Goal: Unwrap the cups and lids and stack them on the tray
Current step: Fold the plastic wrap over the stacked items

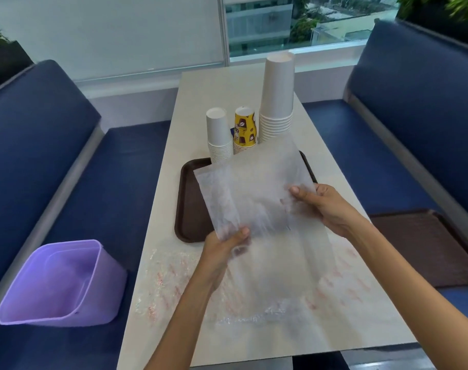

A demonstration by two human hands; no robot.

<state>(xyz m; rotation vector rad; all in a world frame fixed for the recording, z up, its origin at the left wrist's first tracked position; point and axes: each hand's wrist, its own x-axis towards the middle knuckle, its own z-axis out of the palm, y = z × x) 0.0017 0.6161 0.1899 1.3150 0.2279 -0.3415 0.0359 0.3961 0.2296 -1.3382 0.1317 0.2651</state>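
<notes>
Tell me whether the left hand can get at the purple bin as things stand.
Probably yes. The purple bin sits open on the bench at the person's left, with nothing between it and the left hand; that hand is busy, though, pinching the plastic wrapper.

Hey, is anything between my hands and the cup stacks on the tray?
Yes: the translucent wrapper, pinched by the left hand and right hand, is held over the tray, in front of the cup stacks.

Both arms fwd; L hand (225,247) & R hand (321,206) pinching, fingers curled.
</notes>
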